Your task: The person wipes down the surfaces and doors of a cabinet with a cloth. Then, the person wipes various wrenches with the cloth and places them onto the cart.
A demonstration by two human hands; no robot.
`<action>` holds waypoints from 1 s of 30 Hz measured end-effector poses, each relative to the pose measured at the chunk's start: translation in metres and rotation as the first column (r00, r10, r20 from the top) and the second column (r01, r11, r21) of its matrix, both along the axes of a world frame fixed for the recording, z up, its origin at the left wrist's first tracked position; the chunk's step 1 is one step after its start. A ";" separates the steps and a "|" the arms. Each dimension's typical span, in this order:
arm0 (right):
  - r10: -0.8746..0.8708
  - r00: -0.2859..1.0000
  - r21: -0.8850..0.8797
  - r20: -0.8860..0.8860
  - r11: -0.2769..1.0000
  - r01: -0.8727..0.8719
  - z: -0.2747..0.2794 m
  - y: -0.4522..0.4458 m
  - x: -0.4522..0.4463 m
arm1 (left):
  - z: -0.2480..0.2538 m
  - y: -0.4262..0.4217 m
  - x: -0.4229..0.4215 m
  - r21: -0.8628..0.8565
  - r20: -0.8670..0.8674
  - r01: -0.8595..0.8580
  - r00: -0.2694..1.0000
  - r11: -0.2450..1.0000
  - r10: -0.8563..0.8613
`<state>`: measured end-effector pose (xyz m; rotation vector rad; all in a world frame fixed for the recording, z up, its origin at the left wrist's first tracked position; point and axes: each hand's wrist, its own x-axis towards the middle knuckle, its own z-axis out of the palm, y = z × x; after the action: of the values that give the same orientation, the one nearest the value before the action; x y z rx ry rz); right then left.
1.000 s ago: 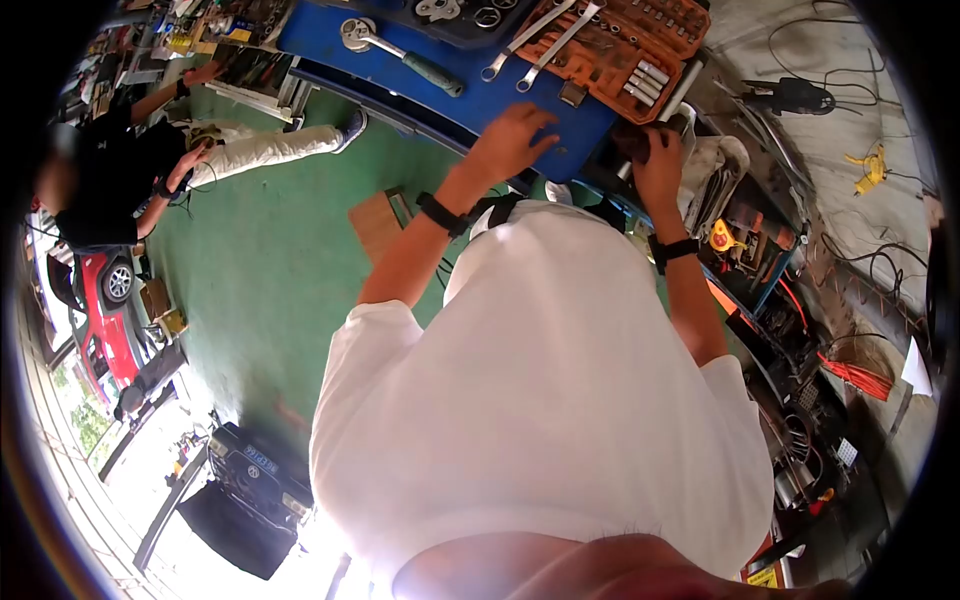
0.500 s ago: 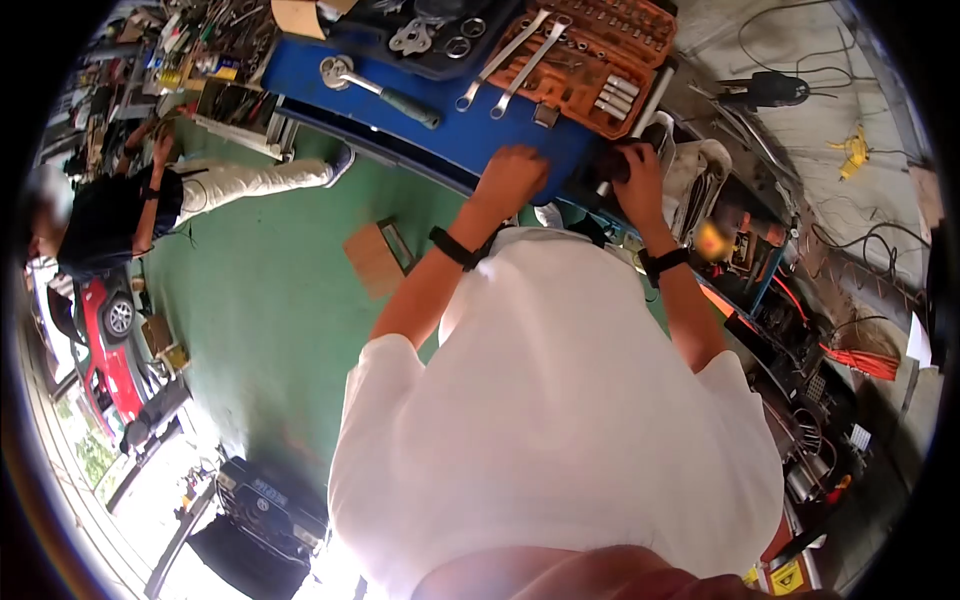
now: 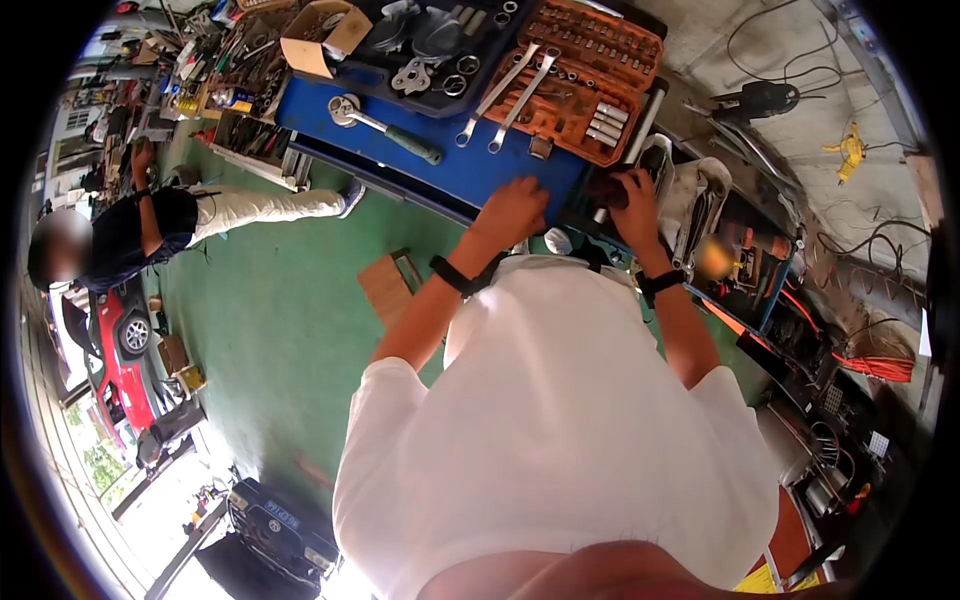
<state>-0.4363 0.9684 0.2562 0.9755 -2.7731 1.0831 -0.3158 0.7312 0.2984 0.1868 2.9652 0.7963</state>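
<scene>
My left hand is at the front edge of the blue workbench, palm down with fingers curled in. Whatever those fingers hold, if anything, is hidden. My right hand is closed on a dark reddish-brown, crumpled thing, perhaps a rag, at the bench's right corner. On the blue top lie a ratchet with a green handle and two long ring spanners. The spanners rest partly on an open orange socket case. Beside it is a dark tool case with large sockets.
Another person stands at the left by cluttered shelves of tools. A wooden board lies on the green floor. To my right are a blue-framed cart and orange cable. A red car stands behind at the left.
The view has shifted, so the bench and tools appear slightly lower. Both hands stay near the bench edge in almost the same pose. The other person has moved an arm.
</scene>
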 end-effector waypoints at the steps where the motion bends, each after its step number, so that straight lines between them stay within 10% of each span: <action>1: 0.008 1.000 -0.047 0.016 0.999 -0.007 0.001 0.004 0.001 | 0.002 0.000 0.005 0.002 0.014 -0.010 1.000 1.000 0.010; 9: 0.203 0.970 -0.263 -0.137 0.936 -0.233 0.064 -0.024 0.010 | -0.009 0.000 0.007 0.005 0.029 -0.126 0.992 0.992 0.125; 17: 0.417 0.884 0.249 -0.211 0.898 -0.363 0.041 -0.077 0.021 | -0.003 -0.003 0.007 -0.073 0.082 -0.152 0.984 0.986 0.158; 25: 0.556 0.827 0.177 -0.081 0.825 -0.537 0.037 -0.029 0.002 | -0.014 -0.003 0.010 0.024 0.075 -0.159 0.985 0.987 0.157; 30: 0.116 0.993 0.371 0.005 0.922 -0.109 0.021 0.025 -0.009 | -0.018 0.008 0.011 -0.065 0.161 -0.270 0.947 0.961 0.277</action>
<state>-0.4450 0.9937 0.2767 1.1813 -3.0037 0.5553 -0.3047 0.7392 0.2800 -0.2885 2.8773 0.7325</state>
